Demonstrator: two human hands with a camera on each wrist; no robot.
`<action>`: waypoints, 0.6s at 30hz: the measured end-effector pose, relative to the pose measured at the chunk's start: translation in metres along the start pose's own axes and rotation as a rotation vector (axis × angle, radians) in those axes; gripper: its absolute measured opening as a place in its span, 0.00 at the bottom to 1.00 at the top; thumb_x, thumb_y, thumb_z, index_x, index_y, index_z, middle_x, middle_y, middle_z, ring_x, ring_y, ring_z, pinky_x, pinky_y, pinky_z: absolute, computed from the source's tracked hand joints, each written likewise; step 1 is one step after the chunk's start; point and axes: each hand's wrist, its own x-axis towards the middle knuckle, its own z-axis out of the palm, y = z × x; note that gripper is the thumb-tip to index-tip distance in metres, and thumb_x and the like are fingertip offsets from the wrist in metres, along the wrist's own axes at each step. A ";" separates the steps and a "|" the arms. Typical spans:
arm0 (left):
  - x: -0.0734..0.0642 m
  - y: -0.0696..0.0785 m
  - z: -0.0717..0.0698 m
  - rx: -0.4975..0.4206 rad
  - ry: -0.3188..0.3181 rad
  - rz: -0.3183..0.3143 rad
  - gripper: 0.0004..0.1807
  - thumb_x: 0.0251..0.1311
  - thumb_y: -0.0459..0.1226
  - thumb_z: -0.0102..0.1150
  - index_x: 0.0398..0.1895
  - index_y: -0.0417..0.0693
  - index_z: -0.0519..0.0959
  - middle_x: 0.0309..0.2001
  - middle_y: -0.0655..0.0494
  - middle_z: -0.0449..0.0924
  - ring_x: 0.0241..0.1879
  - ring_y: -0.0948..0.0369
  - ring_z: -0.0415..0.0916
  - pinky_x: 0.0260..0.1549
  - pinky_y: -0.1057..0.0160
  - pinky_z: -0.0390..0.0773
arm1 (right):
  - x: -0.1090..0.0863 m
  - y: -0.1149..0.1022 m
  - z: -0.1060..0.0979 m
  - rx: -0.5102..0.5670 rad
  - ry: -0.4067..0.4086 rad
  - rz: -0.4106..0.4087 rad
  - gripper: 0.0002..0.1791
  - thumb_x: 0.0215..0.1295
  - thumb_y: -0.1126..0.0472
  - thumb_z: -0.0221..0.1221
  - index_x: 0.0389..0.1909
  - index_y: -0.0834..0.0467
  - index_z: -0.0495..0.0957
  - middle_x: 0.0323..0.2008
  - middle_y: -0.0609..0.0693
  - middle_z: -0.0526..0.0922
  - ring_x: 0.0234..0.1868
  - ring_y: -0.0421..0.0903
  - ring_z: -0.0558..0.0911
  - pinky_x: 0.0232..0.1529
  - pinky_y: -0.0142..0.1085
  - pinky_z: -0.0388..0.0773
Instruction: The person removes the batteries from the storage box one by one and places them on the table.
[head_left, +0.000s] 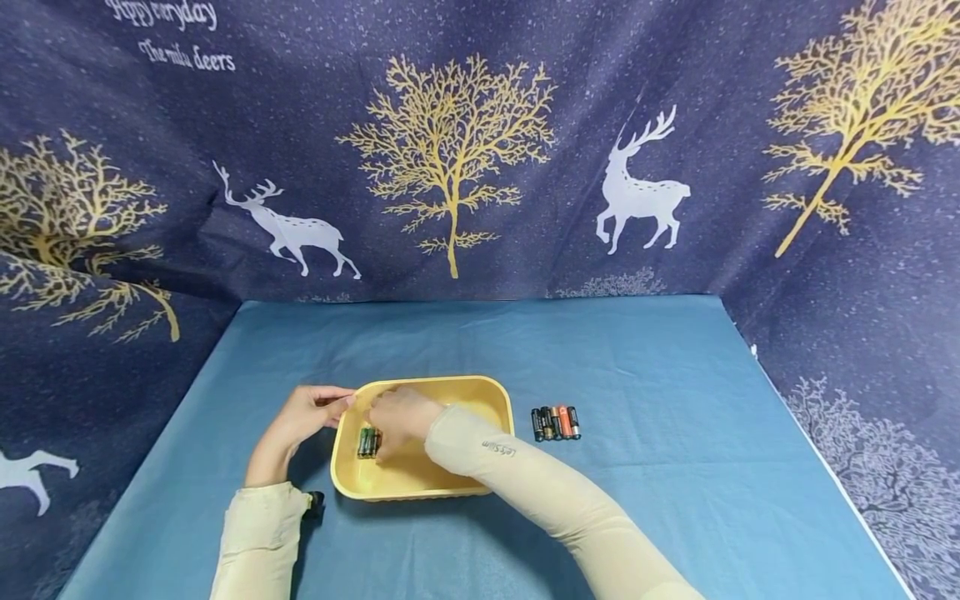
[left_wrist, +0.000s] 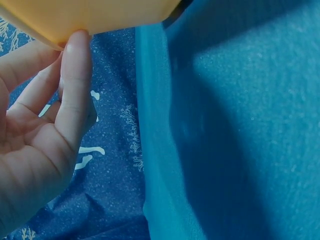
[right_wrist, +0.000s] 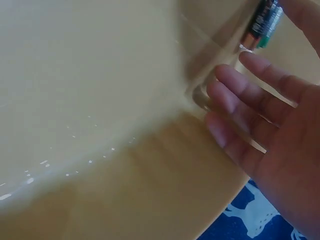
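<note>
A yellow plastic bin (head_left: 450, 385) rests on the blue cloth. My left hand (head_left: 303, 412) pinches its left rim between thumb and fingers; in the left wrist view the thumb (left_wrist: 76, 70) presses the bin's outer wall. Inside the bin is my right hand (head_left: 405, 417), its fingers spread and slightly bent by the left end. Beside it, a few green and dark batteries (head_left: 367, 443) lie side by side on the bin floor. In the right wrist view the batteries (right_wrist: 261, 25) show near the thumb and index fingertip, with no visible grip on them.
Right of the bin, a row of several batteries (head_left: 557, 423), black, gold and orange, lies on the blue tablecloth (head_left: 637, 358). A dark curtain (head_left: 510, 250) printed with deer and trees hangs behind the table. A small black object (head_left: 315, 505) sits by the left cuff.
</note>
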 end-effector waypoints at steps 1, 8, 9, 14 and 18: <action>0.000 0.000 0.000 -0.002 0.001 -0.001 0.18 0.67 0.34 0.56 0.53 0.26 0.77 0.38 0.41 0.84 0.29 0.58 0.82 0.32 0.59 0.84 | 0.001 0.000 0.001 -0.004 0.004 0.000 0.31 0.54 0.33 0.63 0.55 0.46 0.77 0.51 0.40 0.78 0.53 0.39 0.75 0.54 0.30 0.71; 0.001 -0.001 0.000 -0.005 0.003 0.003 0.18 0.66 0.33 0.55 0.53 0.26 0.76 0.38 0.41 0.83 0.29 0.58 0.82 0.31 0.61 0.84 | 0.003 -0.002 0.004 -0.015 0.007 0.021 0.38 0.53 0.30 0.62 0.61 0.47 0.73 0.55 0.39 0.76 0.54 0.39 0.74 0.54 0.30 0.71; 0.001 -0.001 0.000 -0.005 0.002 0.003 0.18 0.66 0.33 0.55 0.53 0.26 0.76 0.39 0.41 0.83 0.29 0.58 0.82 0.31 0.61 0.84 | 0.003 -0.003 0.004 -0.011 0.001 0.025 0.37 0.53 0.30 0.62 0.60 0.46 0.74 0.56 0.39 0.76 0.54 0.39 0.74 0.54 0.30 0.71; 0.001 -0.001 0.001 -0.003 0.005 -0.001 0.18 0.66 0.33 0.56 0.53 0.26 0.77 0.40 0.40 0.83 0.29 0.58 0.82 0.31 0.61 0.84 | 0.007 -0.005 0.003 -0.004 -0.019 0.030 0.32 0.53 0.30 0.61 0.54 0.43 0.76 0.55 0.38 0.76 0.53 0.38 0.73 0.51 0.30 0.72; 0.001 -0.001 0.000 -0.011 0.000 0.000 0.18 0.66 0.33 0.56 0.53 0.26 0.76 0.39 0.40 0.83 0.29 0.57 0.82 0.32 0.60 0.84 | 0.010 -0.006 0.004 -0.008 -0.023 0.025 0.30 0.54 0.30 0.61 0.54 0.42 0.75 0.54 0.38 0.76 0.52 0.38 0.73 0.50 0.31 0.73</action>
